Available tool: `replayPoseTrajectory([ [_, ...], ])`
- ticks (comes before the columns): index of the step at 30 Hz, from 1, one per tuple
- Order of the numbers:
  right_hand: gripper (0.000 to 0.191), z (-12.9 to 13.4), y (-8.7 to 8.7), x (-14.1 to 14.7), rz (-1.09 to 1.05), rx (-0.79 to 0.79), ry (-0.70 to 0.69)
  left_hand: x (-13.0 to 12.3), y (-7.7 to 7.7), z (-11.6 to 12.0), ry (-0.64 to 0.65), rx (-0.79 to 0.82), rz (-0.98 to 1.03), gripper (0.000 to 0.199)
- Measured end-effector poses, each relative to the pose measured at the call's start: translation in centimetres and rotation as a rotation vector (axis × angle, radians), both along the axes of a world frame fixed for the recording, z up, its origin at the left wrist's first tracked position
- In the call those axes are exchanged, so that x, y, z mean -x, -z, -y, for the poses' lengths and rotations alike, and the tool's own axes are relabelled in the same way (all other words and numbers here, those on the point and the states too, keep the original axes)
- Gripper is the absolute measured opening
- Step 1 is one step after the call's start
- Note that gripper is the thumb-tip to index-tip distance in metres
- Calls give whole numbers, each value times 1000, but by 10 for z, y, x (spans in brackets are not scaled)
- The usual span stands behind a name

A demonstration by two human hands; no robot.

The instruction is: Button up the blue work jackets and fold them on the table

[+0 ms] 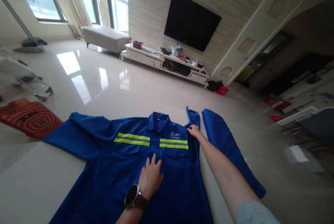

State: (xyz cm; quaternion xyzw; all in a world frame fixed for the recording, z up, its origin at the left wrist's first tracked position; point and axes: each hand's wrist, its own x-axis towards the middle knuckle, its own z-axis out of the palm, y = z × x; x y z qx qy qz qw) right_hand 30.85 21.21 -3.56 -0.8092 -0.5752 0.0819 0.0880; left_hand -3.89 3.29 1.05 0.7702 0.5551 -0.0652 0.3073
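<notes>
A blue work jacket (pixel 125 178) lies front side up on a pale flat surface (pixel 33 185), its collar (pixel 159 122) pointing away from me. Yellow-green reflective bands (pixel 132 139) cross the chest, and white print sits above one of them. My left hand (pixel 150 178), a watch (pixel 132 196) on its wrist, rests on the jacket front with fingers spread. At the shoulder edge on the right, my right hand (pixel 193 130) has its fingers closed on the jacket cloth beside the bunched sleeve (pixel 193 115). Another piece of folded blue cloth (pixel 227 144) lies further right.
A red patterned bag (pixel 32 117) stands at the left, near the spread sleeve. Beyond the glossy tiled floor (pixel 146 91) are a white TV cabinet (pixel 146 59), a wall television (pixel 191 20) and a pale bench (pixel 105 37). Chairs (pixel 318 123) stand at the right.
</notes>
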Motion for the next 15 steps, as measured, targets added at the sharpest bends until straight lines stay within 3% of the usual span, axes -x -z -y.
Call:
replayPoseTrajectory([
  [4,28,11,-2,-1,-56,-196,-82,4,-9,-5,-9,-2,6,56],
  [9,45,94,-20,-6,-85,-423,-184,7,-18,-4,13,30,15,52],
  [12,40,141,-27,6,-8,-450,-336,6,-20,0,34,30,22,49],
  [15,19,159,-28,38,74,-339,-560,3,-20,3,47,24,39,49],
])
